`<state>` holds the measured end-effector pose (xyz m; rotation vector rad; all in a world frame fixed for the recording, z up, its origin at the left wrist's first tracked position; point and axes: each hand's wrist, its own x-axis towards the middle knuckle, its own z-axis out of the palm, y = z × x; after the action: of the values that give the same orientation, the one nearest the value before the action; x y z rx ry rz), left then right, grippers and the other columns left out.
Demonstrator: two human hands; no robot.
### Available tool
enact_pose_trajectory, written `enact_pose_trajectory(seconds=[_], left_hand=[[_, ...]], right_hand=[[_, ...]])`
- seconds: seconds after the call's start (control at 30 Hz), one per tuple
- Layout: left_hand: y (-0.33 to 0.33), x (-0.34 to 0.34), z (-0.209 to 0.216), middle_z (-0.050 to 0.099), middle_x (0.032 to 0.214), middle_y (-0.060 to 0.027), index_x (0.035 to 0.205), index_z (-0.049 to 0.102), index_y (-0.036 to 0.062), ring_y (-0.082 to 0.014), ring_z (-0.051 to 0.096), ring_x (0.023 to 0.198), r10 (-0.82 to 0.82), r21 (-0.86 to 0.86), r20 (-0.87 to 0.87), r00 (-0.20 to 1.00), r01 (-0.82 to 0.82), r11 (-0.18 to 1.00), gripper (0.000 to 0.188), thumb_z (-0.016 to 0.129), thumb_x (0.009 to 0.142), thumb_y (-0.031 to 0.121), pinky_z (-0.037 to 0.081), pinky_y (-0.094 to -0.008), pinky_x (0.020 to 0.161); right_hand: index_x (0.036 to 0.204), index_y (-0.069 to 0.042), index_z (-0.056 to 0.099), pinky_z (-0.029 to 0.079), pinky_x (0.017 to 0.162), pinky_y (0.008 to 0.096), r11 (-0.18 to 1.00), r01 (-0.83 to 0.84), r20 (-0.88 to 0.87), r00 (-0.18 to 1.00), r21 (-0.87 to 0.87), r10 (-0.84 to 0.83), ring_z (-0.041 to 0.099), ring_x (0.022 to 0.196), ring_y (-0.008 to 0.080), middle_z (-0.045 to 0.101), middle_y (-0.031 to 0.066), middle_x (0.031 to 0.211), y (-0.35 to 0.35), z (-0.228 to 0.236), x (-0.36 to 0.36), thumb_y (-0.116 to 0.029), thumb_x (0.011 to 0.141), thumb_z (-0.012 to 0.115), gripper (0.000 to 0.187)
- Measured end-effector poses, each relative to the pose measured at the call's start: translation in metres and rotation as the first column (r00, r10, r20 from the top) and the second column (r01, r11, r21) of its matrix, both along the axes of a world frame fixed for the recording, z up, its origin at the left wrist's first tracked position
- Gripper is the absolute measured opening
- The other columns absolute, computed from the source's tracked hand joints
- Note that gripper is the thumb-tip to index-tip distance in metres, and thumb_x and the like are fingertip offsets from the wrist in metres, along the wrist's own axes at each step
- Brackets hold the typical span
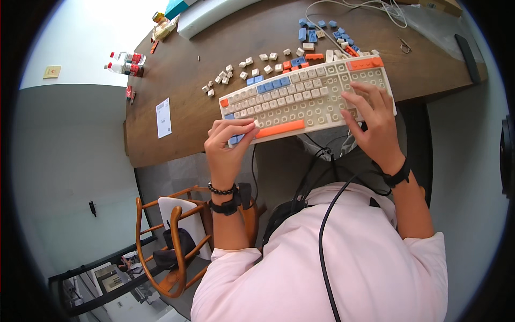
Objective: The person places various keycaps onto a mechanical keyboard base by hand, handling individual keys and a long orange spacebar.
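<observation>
A cream keyboard (300,102) with blue and orange keys lies tilted at the near edge of a brown wooden table (182,80); many caps on its right half are off. My left hand (228,142) rests at the keyboard's lower left corner, fingertips pinched on the blue keys there beside the orange space bar (281,129). My right hand (373,118) lies flat with fingers spread over the bare right part of the keyboard. Loose cream keycaps (230,75) are scattered beyond the keyboard. More blue and orange keycaps (322,37) lie further back.
Two plastic bottles with red caps (126,61) lie at the table's left end near a white paper slip (163,118). White cables (370,11), a metal puller (405,47) and a dark phone (468,53) are far right. A wooden chair (179,241) stands lower left.
</observation>
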<state>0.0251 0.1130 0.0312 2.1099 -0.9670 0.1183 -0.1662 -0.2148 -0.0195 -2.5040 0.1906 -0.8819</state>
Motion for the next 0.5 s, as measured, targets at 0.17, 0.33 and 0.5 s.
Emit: enact_pose_trajectory(seconds=[0.17,0.33,0.5], left_hand=[[-0.006,0.002,-0.008,0.094,0.116,-0.0075,0.11,0.097,0.0057,-0.0225,0.081,0.111,-0.034,0.046,0.076,0.997,0.03,0.998,0.018,0.102,0.093,0.001,0.062,-0.0382,0.102],[-0.001,0.004,-0.003,0.095,0.117,-0.0067,0.111,0.097,0.0062,-0.0227,0.081,0.109,-0.06,0.104,0.084,0.995,0.051,0.993,0.017,0.1,0.095,0.001,0.061,-0.0386,0.102],[-0.006,0.01,0.008,0.094,0.118,-0.001,0.107,0.094,0.0092,-0.0232,0.08,0.109,-0.129,0.194,0.159,0.979,0.097,0.976,0.013,0.098,0.097,0.004,0.057,-0.0394,0.104]], right_hand=[[0.142,-0.012,0.082,0.054,0.115,0.05,0.999,0.021,0.018,1.0,-0.028,-0.02,0.069,0.134,0.0366,0.075,0.0106,0.149,0.002,0.002,-0.002,-0.016,0.103,0.092,0.04],[0.141,-0.011,0.082,0.054,0.116,0.051,1.0,-0.022,0.028,0.999,0.003,0.022,0.068,0.137,0.0375,0.074,0.0116,0.149,0.007,0.001,0.004,-0.018,0.104,0.092,0.039],[0.143,-0.013,0.083,0.054,0.117,0.0518,1.0,0.012,-0.005,1.0,-0.008,-0.012,0.067,0.136,0.0358,0.073,0.0093,0.15,0.002,-0.002,0.0,-0.02,0.105,0.092,0.04]])
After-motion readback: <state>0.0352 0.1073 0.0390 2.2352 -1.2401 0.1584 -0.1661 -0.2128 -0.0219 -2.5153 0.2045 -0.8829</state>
